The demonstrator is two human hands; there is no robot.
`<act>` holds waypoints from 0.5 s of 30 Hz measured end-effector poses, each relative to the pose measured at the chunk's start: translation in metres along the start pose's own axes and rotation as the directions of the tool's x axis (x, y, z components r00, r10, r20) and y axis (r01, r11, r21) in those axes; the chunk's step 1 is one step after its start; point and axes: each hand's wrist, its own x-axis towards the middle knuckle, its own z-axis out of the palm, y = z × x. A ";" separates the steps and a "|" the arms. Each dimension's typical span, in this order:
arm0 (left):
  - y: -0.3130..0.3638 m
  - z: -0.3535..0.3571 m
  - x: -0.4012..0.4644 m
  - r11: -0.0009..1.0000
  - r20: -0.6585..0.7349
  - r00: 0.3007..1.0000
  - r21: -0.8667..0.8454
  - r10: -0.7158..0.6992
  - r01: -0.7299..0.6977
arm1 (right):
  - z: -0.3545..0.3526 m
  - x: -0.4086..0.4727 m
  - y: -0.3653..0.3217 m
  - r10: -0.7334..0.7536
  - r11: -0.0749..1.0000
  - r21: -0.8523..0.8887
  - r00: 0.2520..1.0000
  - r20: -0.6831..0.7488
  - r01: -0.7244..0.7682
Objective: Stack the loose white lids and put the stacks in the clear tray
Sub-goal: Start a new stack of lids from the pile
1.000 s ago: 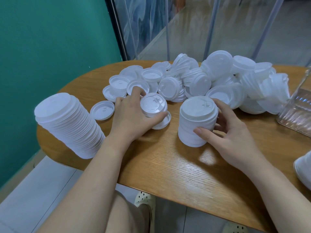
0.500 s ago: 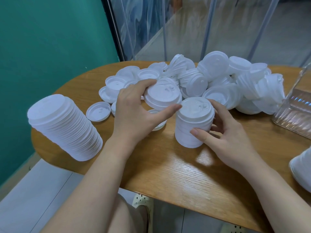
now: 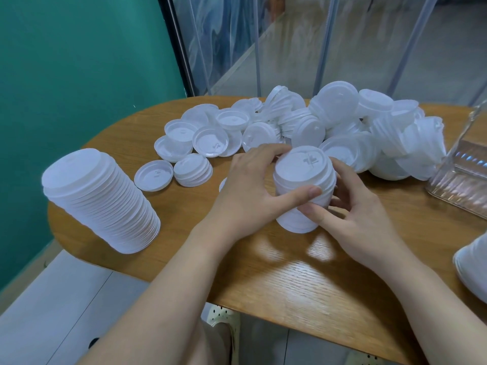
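Since a second ago the left hand (image 3: 245, 198) has carried a lid from the pile over to the short stack (image 3: 303, 191), and that lid now caps it. Both hands now grip this stack: the left thumb lies across its near side while the left fingers (image 3: 266, 151) curl round its far left rim; the right hand (image 3: 353, 217) wraps it from the right, thumb on the lower front. The stack stands upright on the surface (image 3: 290, 280), between the two palms.

Just beyond the fingers lies the pile of loose lids (image 3: 329, 122), some flat, some tilted, some nested in small clumps, running from far left to far right. Left of the left hand sit a small clump (image 3: 193, 169) and a single lid (image 3: 154, 175) turned hollow side up; another lid is mostly hidden behind the left wrist. Well to the left, near the surface's edge, stands a tall stack (image 3: 102, 198), leaning a little away from the hands. To the right of the right hand, past the pile's end, is the clear tray (image 3: 461, 185), cut off by the frame. At the right edge below it part of another white stack (image 3: 474, 264) shows.

Bare wood lies open between the forearms and toward the near edge, and between the right hand and the tray.
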 end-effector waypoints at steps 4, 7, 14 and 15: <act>0.001 0.002 0.000 1.000 0.030 1.000 0.002 -0.001 0.001 | 0.000 -0.001 -0.001 -0.006 1.000 0.002 1.000 0.011 0.006; 0.002 0.001 0.001 1.000 0.038 0.999 0.011 -0.004 0.004 | 0.000 -0.001 -0.001 -0.008 1.000 -0.003 1.000 0.015 0.008; 0.003 0.004 0.002 1.000 0.022 1.000 0.028 0.008 -0.008 | 0.001 -0.001 -0.002 -0.014 1.000 -0.010 1.000 0.021 0.014; 0.003 0.003 0.002 1.000 0.021 1.000 0.028 0.008 -0.009 | 0.001 -0.001 -0.002 -0.016 1.000 -0.011 1.000 0.020 0.016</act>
